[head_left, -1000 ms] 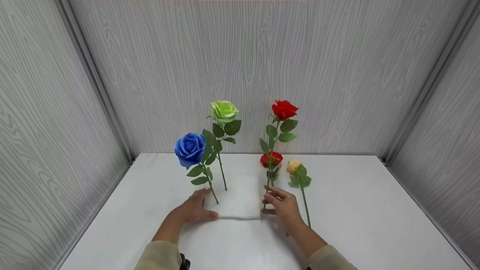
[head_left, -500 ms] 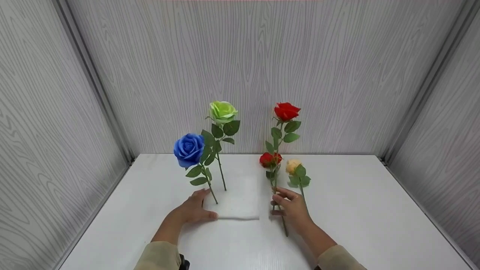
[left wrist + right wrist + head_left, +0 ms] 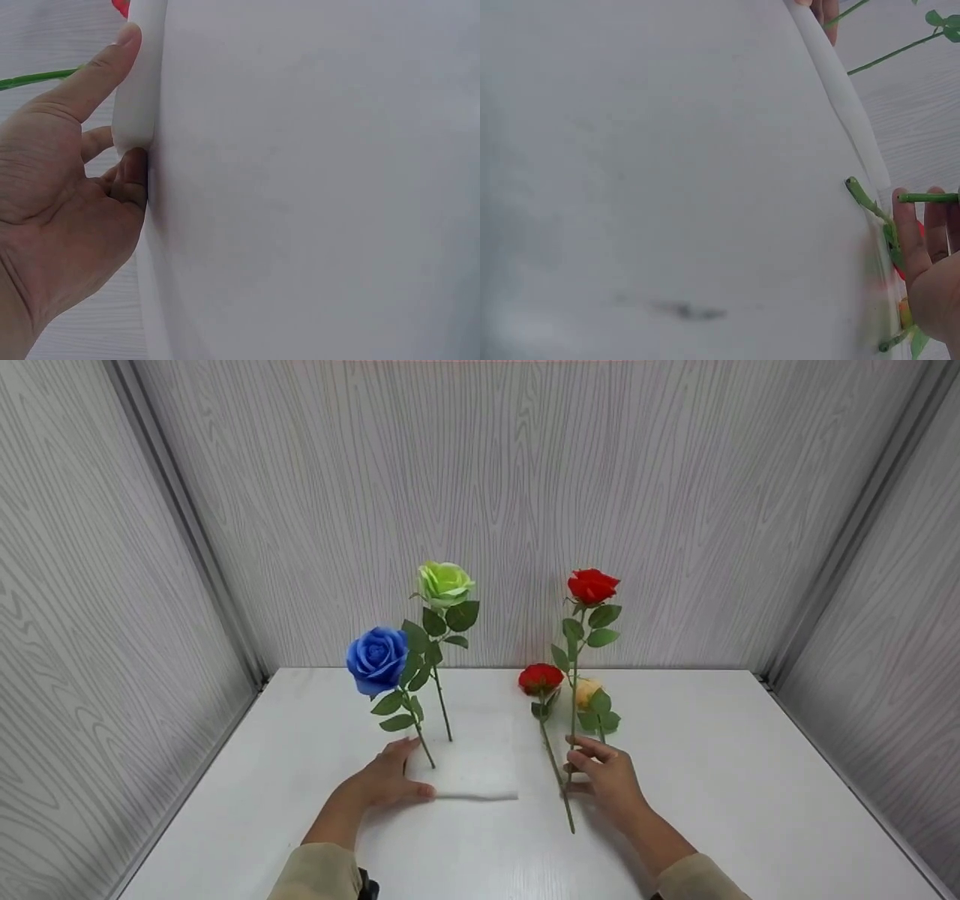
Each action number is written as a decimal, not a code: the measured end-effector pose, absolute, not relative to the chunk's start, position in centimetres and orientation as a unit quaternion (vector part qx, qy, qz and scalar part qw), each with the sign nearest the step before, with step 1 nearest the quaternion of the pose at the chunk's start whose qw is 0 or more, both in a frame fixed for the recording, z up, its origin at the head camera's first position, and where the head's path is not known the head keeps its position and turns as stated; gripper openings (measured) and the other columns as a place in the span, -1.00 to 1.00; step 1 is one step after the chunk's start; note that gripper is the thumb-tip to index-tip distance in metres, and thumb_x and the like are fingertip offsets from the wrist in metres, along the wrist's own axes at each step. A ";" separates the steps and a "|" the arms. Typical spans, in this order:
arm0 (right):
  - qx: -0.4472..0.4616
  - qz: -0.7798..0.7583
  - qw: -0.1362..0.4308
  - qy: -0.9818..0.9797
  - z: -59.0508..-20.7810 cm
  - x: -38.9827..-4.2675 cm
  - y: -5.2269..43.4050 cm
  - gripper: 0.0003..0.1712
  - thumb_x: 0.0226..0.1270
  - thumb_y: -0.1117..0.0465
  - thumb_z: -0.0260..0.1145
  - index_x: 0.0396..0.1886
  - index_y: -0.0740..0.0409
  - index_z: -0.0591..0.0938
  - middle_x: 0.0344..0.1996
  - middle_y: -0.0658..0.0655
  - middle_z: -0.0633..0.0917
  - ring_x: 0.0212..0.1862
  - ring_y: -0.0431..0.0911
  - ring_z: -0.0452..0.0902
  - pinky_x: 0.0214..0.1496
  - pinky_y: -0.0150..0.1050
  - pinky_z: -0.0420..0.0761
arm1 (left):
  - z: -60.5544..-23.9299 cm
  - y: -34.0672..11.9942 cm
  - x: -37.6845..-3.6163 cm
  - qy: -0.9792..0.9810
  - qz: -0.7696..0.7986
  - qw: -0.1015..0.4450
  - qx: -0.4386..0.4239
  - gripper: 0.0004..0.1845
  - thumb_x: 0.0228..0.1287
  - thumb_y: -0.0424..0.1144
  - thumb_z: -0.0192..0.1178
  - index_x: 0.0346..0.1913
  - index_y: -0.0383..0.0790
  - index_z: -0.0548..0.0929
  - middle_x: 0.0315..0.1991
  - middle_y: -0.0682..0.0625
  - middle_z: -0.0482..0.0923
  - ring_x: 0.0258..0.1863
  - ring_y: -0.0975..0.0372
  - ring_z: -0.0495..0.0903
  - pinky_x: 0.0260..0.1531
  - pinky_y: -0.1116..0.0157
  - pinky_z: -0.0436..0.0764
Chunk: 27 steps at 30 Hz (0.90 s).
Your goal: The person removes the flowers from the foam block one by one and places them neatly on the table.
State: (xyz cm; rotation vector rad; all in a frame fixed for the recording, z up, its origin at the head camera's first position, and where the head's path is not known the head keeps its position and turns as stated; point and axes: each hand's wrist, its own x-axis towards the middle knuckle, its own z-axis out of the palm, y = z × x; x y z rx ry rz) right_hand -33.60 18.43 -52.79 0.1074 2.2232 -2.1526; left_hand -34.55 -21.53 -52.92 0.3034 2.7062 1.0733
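Note:
My left hand holds the near left corner of a low white block, thumb along its front side and fingers at its left. From that block rise a blue rose and a light green rose, both leaning slightly, the green one farther back. To the right of the block, my right hand pinches a red rose low on its stem, bloom upward. In the right wrist view the cut end of its stem sticks out past the fingers, apart from the block.
A second red rose lies on the white table, its stem pointing toward me beside the right hand. Behind that hand lies a yellow-orange rose, its stem mostly covered. A grey wood-grain panel stands at the back.
My right hand has carried the red rose to the right, away from the block's right edge and past the lying red rose's stem. My left hand and the two standing roses stay put.

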 end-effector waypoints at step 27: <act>0.043 -0.671 0.032 0.739 -52.4 -33.1 24.3 -0.53 0.60 0.24 0.38 0.43 0.18 0.66 -0.06 0.12 0.75 -0.04 -0.10 0.78 -0.02 -0.10 0.88 | -52.5 -21.2 -34.2 0.926 0.350 0.109 0.088 0.20 0.15 0.13 0.64 0.71 -0.26 0.22 0.73 -0.35 0.10 0.73 -0.27 0.12 0.69 -0.23 0.19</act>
